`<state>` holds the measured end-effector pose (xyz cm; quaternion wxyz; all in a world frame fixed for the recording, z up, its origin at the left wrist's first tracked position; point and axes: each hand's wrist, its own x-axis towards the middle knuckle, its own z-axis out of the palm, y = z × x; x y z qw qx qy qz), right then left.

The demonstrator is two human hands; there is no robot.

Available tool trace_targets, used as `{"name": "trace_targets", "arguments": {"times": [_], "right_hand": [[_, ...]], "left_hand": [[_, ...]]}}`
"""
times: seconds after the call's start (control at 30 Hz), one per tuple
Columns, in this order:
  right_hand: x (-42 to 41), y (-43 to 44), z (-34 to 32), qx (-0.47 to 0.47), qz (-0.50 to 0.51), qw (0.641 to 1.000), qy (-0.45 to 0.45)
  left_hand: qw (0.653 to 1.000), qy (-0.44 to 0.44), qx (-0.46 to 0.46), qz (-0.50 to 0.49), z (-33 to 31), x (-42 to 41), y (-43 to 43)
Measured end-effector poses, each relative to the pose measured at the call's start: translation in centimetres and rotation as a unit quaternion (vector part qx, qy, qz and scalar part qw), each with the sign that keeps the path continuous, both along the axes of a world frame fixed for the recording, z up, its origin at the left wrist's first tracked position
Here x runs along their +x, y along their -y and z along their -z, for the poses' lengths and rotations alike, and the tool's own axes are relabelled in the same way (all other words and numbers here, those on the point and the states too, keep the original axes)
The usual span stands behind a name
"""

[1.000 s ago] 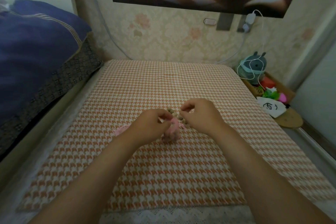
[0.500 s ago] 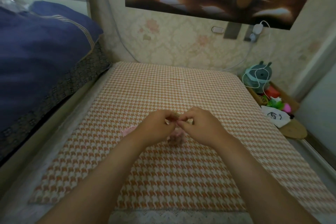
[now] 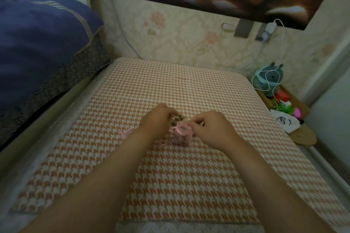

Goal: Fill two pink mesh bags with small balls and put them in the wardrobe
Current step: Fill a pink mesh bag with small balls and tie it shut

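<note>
Right hand: my right hand [image 3: 210, 128] pinches the mouth of the pink mesh bag [image 3: 181, 135], fingers curled on its rim to hold it open.
Left hand: my left hand [image 3: 159, 119] curls over the small balls [image 3: 180, 118] just beyond the bag, fingertips closed on a few of them, as far as I can tell.
Bag: it stands between my hands on the houndstooth mat [image 3: 189, 85], its lower part bulging with balls.
Loose balls: a small heap lies against the bag's far side.
Second bag: the second pink bag [image 3: 126, 134] lies flat to the left of the bag, partly behind my left wrist, and it looks empty.
Progress: I judge the first bag part full. Left to do are the rest of the heap, closing the bag, the whole second bag, and the wardrobe, which is not in view.
Around: a blue duvet [image 3: 37, 34] lies far left of the bag. A teal toy [image 3: 269, 79] and a white pouch [image 3: 282, 121] sit well to its right.
In the way: nothing lies between bag and heap, and only my own forearm covers the second bag.
</note>
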<state>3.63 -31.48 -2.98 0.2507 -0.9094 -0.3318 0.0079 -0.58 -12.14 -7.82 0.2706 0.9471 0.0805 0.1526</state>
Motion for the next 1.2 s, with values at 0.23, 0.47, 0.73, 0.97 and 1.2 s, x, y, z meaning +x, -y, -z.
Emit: {"name": "trace_targets", "arguments": {"times": [0.23,0.47,0.73,0.97,1.2], "right_hand": [[0.4,-0.2,0.5,0.018,-0.002,1.000,-0.016],[0.4,-0.1,0.2,0.014,0.000,0.999,-0.029],[-0.2,-0.2,-0.2,-0.003,0.011,1.000,-0.027],[-0.9,-0.4,-0.4,-0.017,0.014,0.999,-0.023],[-0.6,-0.4,-0.3,-0.025,0.022,0.999,-0.012]], "left_hand": [[0.995,-0.041,0.045,0.077,1.4,1.4,-0.2],[0.994,0.007,-0.107,-0.021,1.2,1.6,-0.7],[0.977,0.052,-0.186,0.090,-3.8,-1.1,1.4],[0.995,-0.008,-0.068,0.077,-2.3,-2.4,1.7],[0.991,0.031,-0.122,0.050,-2.9,-1.6,1.6]]}}
